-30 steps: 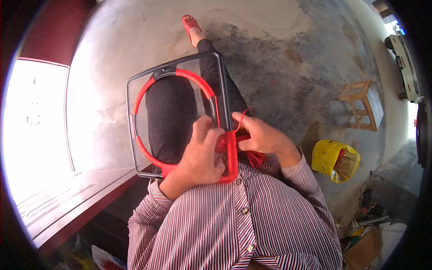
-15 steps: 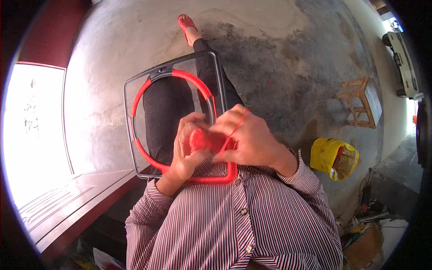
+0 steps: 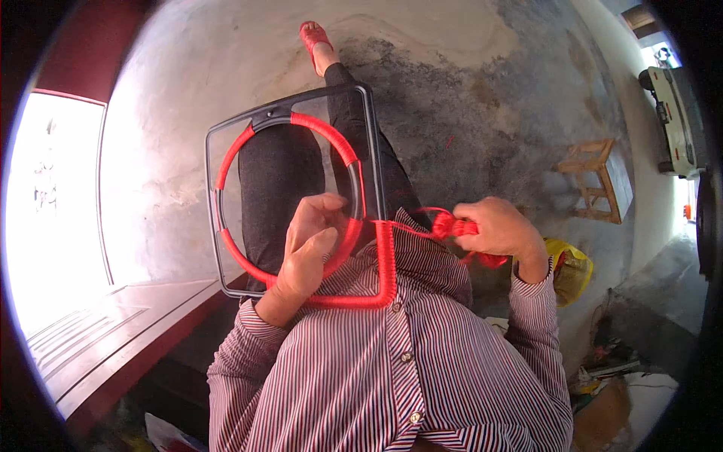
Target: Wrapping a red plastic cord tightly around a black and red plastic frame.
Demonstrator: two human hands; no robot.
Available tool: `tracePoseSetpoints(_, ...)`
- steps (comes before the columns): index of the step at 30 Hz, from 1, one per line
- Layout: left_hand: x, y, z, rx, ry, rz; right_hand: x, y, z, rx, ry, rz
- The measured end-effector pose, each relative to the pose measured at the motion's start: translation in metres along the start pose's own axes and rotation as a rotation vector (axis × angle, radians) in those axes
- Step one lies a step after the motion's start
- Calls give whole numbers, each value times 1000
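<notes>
A black rounded-square frame [image 3: 370,128] with a ring inside it rests on my lap against my striped shirt. Red cord wraps several stretches of the ring [image 3: 329,132] and the frame's near right corner. My left hand [image 3: 303,245] is over the ring's near right part, fingers loosely curved and thumb apart, with nothing visible between them. Out to the right of the frame, my right hand [image 3: 501,230] is closed on a bundle of red cord [image 3: 446,224]. A strand stretches from the bundle to the frame's wrapped right side; a loose loop hangs below the hand.
A wooden stool [image 3: 602,181] stands on the concrete floor at the right. Partly behind my right forearm is a yellow bag [image 3: 574,271]. A dark red panelled surface [image 3: 113,331] lies at the left, and clutter [image 3: 625,399] at the lower right.
My right hand has moved right, away from the left hand, taking the red cord bundle with it. The left hand no longer holds the bundle and stays near the ring.
</notes>
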State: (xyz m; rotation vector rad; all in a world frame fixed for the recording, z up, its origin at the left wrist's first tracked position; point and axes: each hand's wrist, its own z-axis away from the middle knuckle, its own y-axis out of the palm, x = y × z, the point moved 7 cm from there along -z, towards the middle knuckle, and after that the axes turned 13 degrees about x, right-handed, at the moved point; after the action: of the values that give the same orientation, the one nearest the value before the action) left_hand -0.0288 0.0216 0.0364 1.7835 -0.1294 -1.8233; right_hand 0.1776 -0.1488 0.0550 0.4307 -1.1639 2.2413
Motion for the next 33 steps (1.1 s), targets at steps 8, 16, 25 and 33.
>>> tracePoseSetpoints(8, 7, -2, -4, -85, -166, -13, -182, 35, 70, -845, -271, -1716)
tracePoseSetpoints(16, 14, 16, -13, 63, -370, -73, -53, 46, 0, -465, -160, -1394)
tracePoseSetpoints(25, 14, 26, -16, 87, -508, -105, -19, 37, -38, -257, -117, -1232)
tracePoseSetpoints(33, 17, 27, -22, -5, -629, -1, -58, 28, 29, -681, -114, -1315)
